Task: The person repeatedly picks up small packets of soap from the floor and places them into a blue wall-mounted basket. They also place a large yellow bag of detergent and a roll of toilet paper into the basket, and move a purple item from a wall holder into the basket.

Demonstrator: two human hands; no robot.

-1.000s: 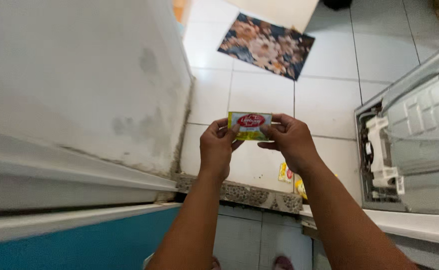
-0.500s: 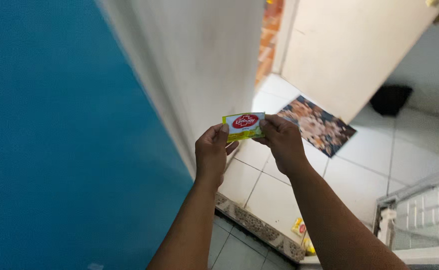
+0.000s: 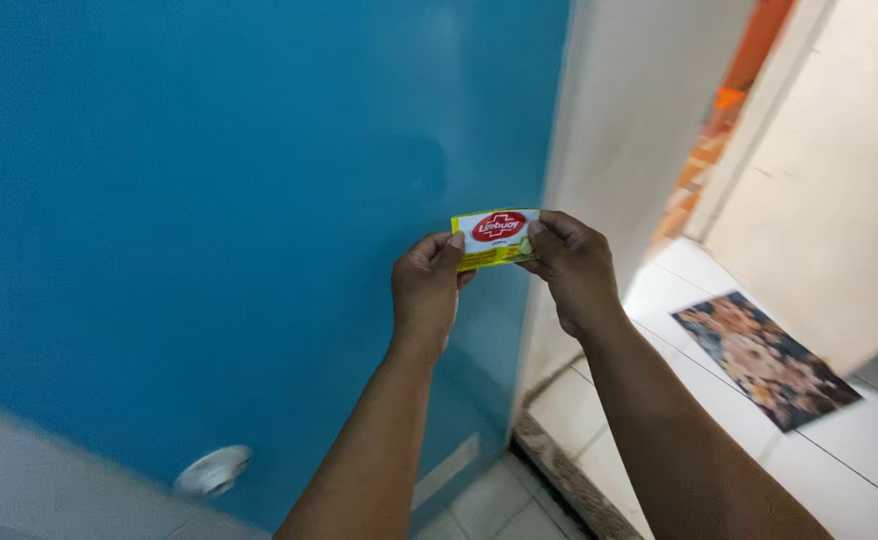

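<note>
The view had swung up from the tiled floor (image 3: 859, 470) a second before to the blue wall (image 3: 209, 200), which now filled most of what lay behind the hands. The patterned mat (image 3: 764, 360) that had been straight ahead sat low on the right, and the white appliance that had stood at the right edge was gone from sight. Through all of that the grip had not altered: the small soap packet (image 3: 496, 238) was held between both hands just as it had been, so the person had turned and raised it rather than done anything to it. I judged the wrapper still sealed, with no tear showing along its edges.

The left hand (image 3: 427, 285) pinched the packet's left end, thumb on the front face and fingers curled behind it. The right hand (image 3: 571, 268) closed on the right end in the same way, thumb over the front near the top corner. Neither hand was open; both were narrowed onto the packet.

The packet was up in the air at about chest height, in front of the blue wall and just left of the pale door frame (image 3: 609, 150), touching nothing but the fingers. Its long axis ran left to right, tipped very slightly so the right end sat a little higher. The printed face, white with a red oval and a yellow-green band beneath, was turned toward the person, its top edge up.

A round white fitting (image 3: 214, 470) sat low on the wall, well apart from the hands.
</note>
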